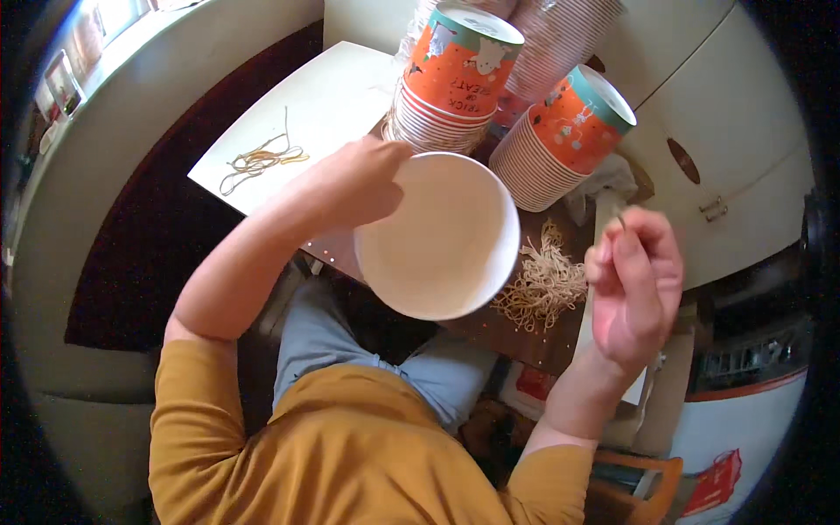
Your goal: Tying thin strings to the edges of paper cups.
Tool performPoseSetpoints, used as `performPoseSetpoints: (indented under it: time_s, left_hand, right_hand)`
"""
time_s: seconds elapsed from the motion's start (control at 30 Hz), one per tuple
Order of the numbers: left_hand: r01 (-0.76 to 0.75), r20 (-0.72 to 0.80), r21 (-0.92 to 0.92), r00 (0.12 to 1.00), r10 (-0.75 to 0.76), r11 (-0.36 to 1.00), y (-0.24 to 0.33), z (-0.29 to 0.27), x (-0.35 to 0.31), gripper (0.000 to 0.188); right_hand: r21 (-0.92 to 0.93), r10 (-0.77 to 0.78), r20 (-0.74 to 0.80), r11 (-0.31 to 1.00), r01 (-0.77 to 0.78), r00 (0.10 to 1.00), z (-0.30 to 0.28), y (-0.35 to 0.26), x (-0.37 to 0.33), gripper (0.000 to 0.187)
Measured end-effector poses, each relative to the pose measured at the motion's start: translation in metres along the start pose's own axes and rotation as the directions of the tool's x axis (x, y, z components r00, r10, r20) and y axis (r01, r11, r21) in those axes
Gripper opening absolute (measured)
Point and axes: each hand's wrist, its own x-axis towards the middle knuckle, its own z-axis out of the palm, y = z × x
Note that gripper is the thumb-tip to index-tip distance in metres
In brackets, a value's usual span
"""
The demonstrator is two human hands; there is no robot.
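A white-lined paper bucket [437,236] stands in front of me with its round mouth facing up. My left hand [367,179] is closed at its upper left rim, thumb on the inner side and fingers curled over the edge. Raised to the right of the bucket, my right hand [643,280] pinches a thin string, of which only a short tip shows above the thumb and forefinger. Between that hand and the bucket lies a tangled heap of beige cord loops [547,284].
Two tall stacks of nested orange and teal paper buckets, a left stack [459,74] and a right stack [569,131], stand upside down behind. Plastic-wrapped buckets [560,44] are farther back. Loose cords [258,162] lie on the white board [324,101] at left. Small white bits dot the brown tabletop [477,337].
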Motion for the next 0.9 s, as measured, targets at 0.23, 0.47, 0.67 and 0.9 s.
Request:
performPoseSetpoints:
  time_s: [0.23,0.47,0.67,0.9]
  left_hand:
    - [-0.345,0.320,0.116,0.901,0.294,0.932,-0.038,0.054,0.069,0.033]
    - [-0.168,-0.047,-0.455,0.985,0.164,0.875,-0.024,0.009,0.020,0.032]
    - [-0.122,0.001,-0.803,0.979,0.206,0.584,0.009,0.003,-0.015,0.024]
    - [-0.190,-0.025,-0.665,0.972,0.233,0.722,0.015,0.013,-0.013,0.022]
  right_hand:
    - [-0.072,0.219,0.197,0.975,-0.209,0.956,-0.001,0.018,0.059,0.013]
    - [-0.359,0.112,0.227,0.933,-0.024,0.968,0.011,-0.011,0.070,0.009]
    - [-0.396,0.275,0.238,0.903,-0.166,0.932,0.011,0.066,0.037,0.008]
    - [-0.417,0.239,0.237,0.900,-0.124,0.942,0.020,0.080,0.021,0.008]
